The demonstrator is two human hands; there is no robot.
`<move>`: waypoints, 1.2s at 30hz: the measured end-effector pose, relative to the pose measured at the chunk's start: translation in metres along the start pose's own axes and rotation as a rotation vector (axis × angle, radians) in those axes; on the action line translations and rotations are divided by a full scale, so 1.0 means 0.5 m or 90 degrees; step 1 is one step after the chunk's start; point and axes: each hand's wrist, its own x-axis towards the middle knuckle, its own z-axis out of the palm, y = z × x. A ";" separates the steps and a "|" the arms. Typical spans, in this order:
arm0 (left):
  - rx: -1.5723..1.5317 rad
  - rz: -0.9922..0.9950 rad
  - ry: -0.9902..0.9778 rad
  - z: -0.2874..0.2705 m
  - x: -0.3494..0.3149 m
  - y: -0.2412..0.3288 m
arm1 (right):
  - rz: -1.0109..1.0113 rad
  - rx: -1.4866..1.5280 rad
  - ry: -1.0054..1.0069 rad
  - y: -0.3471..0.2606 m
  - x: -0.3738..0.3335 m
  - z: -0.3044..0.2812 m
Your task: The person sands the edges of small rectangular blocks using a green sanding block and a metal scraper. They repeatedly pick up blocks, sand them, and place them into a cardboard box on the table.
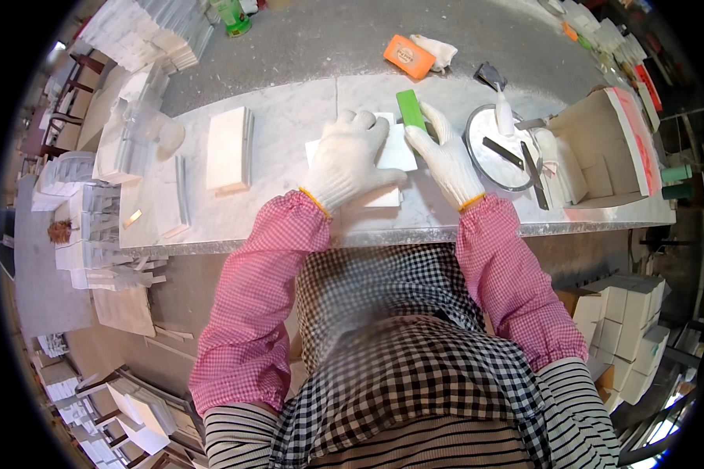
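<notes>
My left hand [347, 160], in a white knit glove, lies flat with fingers spread over white tile pieces [399, 154] on the marble slab. It hides much of them; their edges show around the glove. My right hand [446, 158], gloved alike, has its thumb and fingers on either side of a green rectangular block [410, 110]. The block stands slightly tilted just beyond the pieces, and its lower end is partly hidden by the thumb. Whether it touches a tile, I cannot tell.
A stack of white tiles [228, 150] lies left of my hands. To the right are a round dish [477, 166] with white material, a squeeze bottle [504, 117], dark strips [535, 176] and an open cardboard box [602, 152]. An orange packet [409, 57] lies beyond.
</notes>
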 end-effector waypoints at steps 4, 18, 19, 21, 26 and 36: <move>0.003 -0.014 -0.002 0.006 -0.004 -0.002 | -0.006 -0.009 -0.015 -0.002 -0.098 -0.010; 0.001 -0.011 0.017 0.013 -0.004 -0.006 | -0.029 -0.012 -0.014 0.015 -0.097 -0.008; 0.001 -0.004 0.018 0.017 -0.003 -0.004 | -0.023 -0.021 -0.011 0.006 -0.117 -0.012; -0.006 -0.001 0.017 0.014 -0.005 -0.006 | -0.018 -0.034 -0.012 0.002 -0.111 -0.011; -0.001 -0.017 -0.022 -0.008 0.002 0.004 | -0.020 -0.053 0.009 -0.007 -0.017 0.002; -0.013 0.012 0.022 0.016 -0.007 -0.009 | 0.073 0.092 -0.024 -0.011 -0.107 -0.016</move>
